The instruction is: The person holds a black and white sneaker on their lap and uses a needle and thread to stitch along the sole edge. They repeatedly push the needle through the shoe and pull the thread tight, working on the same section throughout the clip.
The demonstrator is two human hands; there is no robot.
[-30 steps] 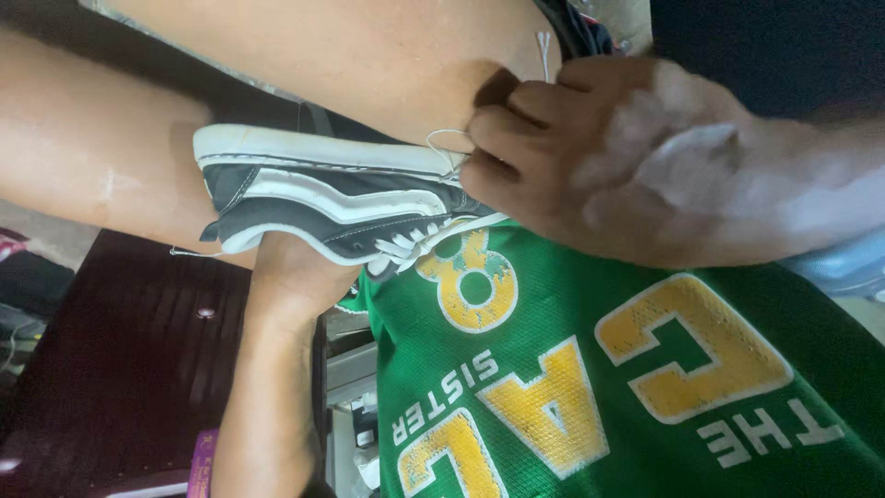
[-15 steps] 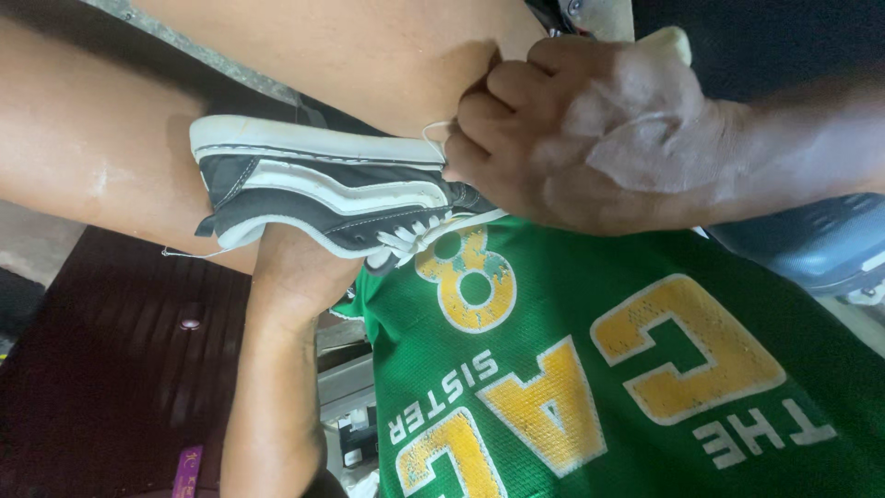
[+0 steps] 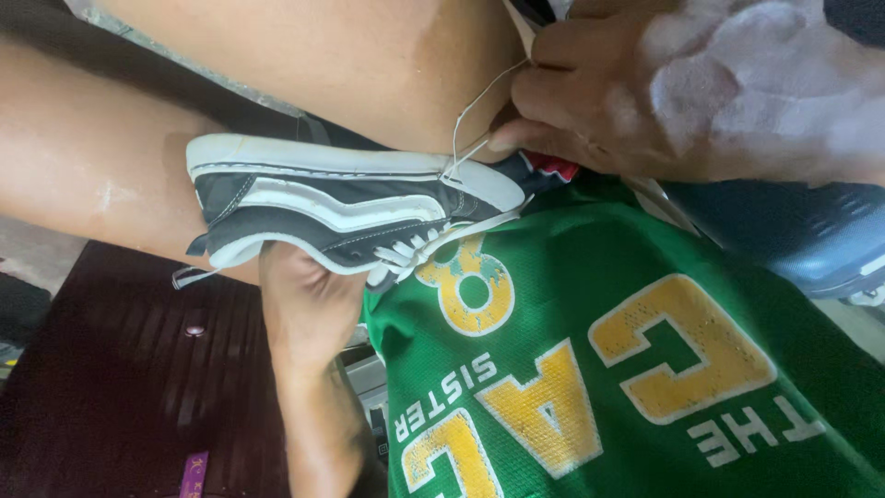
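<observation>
Since the earlier frame our right hand (image 3: pixel 701 92) has shifted up and to the right, drawing a thin white thread (image 3: pixel 475 106) out longer from the shoe's edge, while the sneaker (image 3: pixel 341 203) has hardly moved.

We count one sneaker, one thread, two hands of ours. The sneaker sits in the middle left of the view, resting against our bare leg (image 3: pixel 304 65) and just above the green jersey (image 3: pixel 627 369). Its long axis runs nearly level across the picture, toe to the right, heel to the left, and it lies on its side with the white rubber sole turned up toward the leg. The upper is dark, canvas-like, with a curved white stripe along the side and white laces bunched near the toe. The rubber foxing is smooth and scuffed.

Our left hand (image 3: pixel 309 304) comes up from below and cups the sneaker from underneath, fingers hidden behind it, closed around it as far as we can tell. Our right hand is curled tight, fingertips pinching the thread close to the toe end of the sole.

The jersey is a coarse mesh fabric with large yellow lettering. Beyond it, at the right, lies a rounded blue object (image 3: pixel 811 235), smooth and glossy. At lower left is a dark maroon ribbed surface (image 3: pixel 120 378).
</observation>
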